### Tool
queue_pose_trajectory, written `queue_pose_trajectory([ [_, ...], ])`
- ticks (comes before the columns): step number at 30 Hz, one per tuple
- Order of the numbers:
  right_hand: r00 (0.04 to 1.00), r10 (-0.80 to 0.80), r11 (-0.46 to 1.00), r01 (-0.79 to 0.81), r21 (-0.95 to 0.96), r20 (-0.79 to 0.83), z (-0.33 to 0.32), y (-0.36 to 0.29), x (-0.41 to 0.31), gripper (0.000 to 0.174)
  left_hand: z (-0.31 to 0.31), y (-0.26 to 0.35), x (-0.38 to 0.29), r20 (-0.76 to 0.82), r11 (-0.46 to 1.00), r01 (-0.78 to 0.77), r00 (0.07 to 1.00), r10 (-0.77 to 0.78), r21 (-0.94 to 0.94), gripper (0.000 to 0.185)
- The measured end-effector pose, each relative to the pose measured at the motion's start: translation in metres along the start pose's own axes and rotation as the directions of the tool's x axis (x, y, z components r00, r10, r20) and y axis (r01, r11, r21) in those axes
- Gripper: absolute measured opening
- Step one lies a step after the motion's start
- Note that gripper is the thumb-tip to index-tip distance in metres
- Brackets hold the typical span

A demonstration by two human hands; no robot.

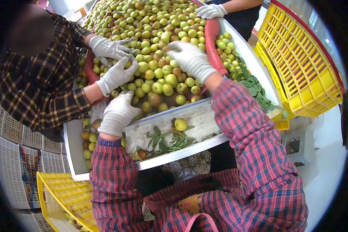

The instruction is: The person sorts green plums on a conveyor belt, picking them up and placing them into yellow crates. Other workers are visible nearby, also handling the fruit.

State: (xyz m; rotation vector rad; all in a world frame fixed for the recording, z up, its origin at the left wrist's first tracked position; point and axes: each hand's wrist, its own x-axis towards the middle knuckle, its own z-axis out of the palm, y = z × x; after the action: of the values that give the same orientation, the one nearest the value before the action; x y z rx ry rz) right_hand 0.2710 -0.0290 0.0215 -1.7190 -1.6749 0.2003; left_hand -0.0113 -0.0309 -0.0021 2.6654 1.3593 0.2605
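Green and reddish-brown jujubes [157,87] cover the sloping sorting table before me. My left hand [119,113], in a white knitted glove, rests at the table's near left edge, thumb apart from the fingers, against the fruit. My right hand [190,59], gloved the same way, is over the pile at the right and blurred by motion. Its fingertips are close to a brownish jujube; whether they grip it is unclear. Below the near edge, a white trough [201,117] holds a yellow-green jujube [181,124], a browner one [141,154] and leafy sprigs [171,142].
At the left, a co-worker's gloved hands [113,76] touch the fruit close to my left hand. Another person's gloved hand [211,11] rests on the red padded divider [212,43]. Yellow plastic crates [301,61] stand right; another yellow crate [68,197] is lower left.
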Motion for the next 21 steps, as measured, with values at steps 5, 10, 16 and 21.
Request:
queue_pose_trajectory([
  [5,0.989,0.141,0.936,-0.119,-0.331,0.041,-0.005,0.041,-0.006,0.064,-0.013,0.016,0.003,0.07,0.998,0.069,0.995,-0.069,0.014,0.051],
  [10,0.971,0.029,0.974,0.027,-0.227,0.238,0.02,0.007,-0.008,0.077,-0.014,0.016,0.002,0.073,0.997,0.076,0.994,-0.076,-0.006,0.063],
  [16,0.922,-0.12,0.987,0.151,-0.058,0.369,0.046,-0.036,-0.034,0.075,0.003,-0.002,0.003,-0.085,0.999,0.032,0.996,-0.032,-0.003,0.064],
  [21,0.751,-0.482,0.874,0.373,0.311,0.452,0.074,-0.064,-0.061,0.063,-0.022,0.016,0.006,0.06,0.989,0.122,0.991,-0.118,-0.078,0.071],
])
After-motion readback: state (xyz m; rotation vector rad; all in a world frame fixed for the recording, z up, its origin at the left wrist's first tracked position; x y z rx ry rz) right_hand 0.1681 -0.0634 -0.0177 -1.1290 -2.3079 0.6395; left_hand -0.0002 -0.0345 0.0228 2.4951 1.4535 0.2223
